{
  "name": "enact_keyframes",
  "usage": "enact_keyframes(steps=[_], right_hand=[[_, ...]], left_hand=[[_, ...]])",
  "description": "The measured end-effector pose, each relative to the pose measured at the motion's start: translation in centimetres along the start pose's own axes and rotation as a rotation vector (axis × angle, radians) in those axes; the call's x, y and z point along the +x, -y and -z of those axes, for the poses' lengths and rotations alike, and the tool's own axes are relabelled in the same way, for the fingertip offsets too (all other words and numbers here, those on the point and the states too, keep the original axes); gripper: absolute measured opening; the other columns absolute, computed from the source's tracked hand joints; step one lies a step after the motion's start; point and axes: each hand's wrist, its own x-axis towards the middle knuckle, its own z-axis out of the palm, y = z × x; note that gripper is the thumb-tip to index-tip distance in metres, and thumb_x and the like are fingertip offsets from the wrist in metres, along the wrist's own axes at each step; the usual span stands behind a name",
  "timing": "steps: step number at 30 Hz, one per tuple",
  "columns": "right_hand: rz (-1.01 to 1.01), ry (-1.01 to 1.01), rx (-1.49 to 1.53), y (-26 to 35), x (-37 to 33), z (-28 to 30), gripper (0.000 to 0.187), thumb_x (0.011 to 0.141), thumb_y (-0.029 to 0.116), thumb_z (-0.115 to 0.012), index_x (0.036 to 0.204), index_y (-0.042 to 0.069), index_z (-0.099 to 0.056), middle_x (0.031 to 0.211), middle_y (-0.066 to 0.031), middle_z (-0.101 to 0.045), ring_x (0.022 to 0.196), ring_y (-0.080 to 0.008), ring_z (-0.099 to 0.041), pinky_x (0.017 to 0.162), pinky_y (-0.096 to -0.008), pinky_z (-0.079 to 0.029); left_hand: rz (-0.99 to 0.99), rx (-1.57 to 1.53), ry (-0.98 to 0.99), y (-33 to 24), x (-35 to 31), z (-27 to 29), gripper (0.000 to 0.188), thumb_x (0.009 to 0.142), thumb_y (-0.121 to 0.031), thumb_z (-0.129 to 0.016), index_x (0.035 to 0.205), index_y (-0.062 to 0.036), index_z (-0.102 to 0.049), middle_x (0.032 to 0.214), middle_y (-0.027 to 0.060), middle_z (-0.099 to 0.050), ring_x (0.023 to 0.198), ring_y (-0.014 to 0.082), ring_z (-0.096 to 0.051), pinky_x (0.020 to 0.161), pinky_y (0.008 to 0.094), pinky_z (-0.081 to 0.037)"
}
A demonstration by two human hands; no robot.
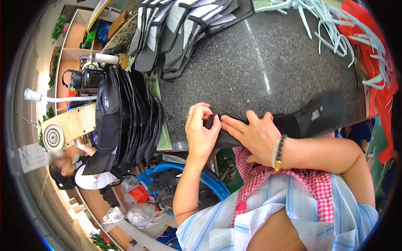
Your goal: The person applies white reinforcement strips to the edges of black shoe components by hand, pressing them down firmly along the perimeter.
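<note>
A long black soft piece point(322, 113) with pale print near its wide end lies along the near edge of the dark speckled stone worktop point(234, 62). My left hand point(200, 131) pinches a narrow black strip point(209, 121) between thumb and fingers, at the left end of that piece. Flat on the piece rests my right hand point(260, 136), its fingers stretched toward the strip and the fingertips pressing down close to my left thumb. Where the strip meets the piece is partly hidden by my fingers.
Black pieces point(130, 113) hang in a thick stack at the left; grey-and-black ones point(176, 37) pile up at the back. Pale blue strips point(335, 37) and a red plastic bag point(381, 96) lie at the right. A blue basket point(209, 180) stands below; another person point(90, 175) sits at far left.
</note>
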Motion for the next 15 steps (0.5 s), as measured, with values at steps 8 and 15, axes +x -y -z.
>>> enact_keyframes(steps=[8, 15], right_hand=[[0.18, -0.351, 0.346, -5.1, -6.1, -2.1, 0.044, 0.074, 0.01, -0.07, 0.115, -0.003, -0.062, 0.118, -0.0134, -0.065, 0.099, -0.0274, -0.061, 0.081, -0.0378, -0.052], [0.222, -0.224, 0.436, -7.4, -8.3, -1.5, 0.038, 0.074, 0.01, -0.069, 0.111, 0.003, -0.064, 0.114, -0.0101, -0.06, 0.106, -0.0285, -0.059, 0.091, -0.039, -0.049]], left_hand=[[-0.273, 0.288, 0.303, -2.1, -3.6, 1.6, 0.053, 0.078, -0.024, -0.079, 0.126, -0.008, -0.063, 0.13, 0.0139, -0.062, 0.119, 0.0303, -0.059, 0.108, 0.0523, -0.038], [-0.634, 0.075, 0.346, -5.4, -3.2, -2.4, 0.032, 0.073, -0.009, -0.065, 0.104, -0.0051, -0.071, 0.107, 0.0094, -0.065, 0.105, 0.0258, -0.062, 0.095, 0.0402, -0.05]])
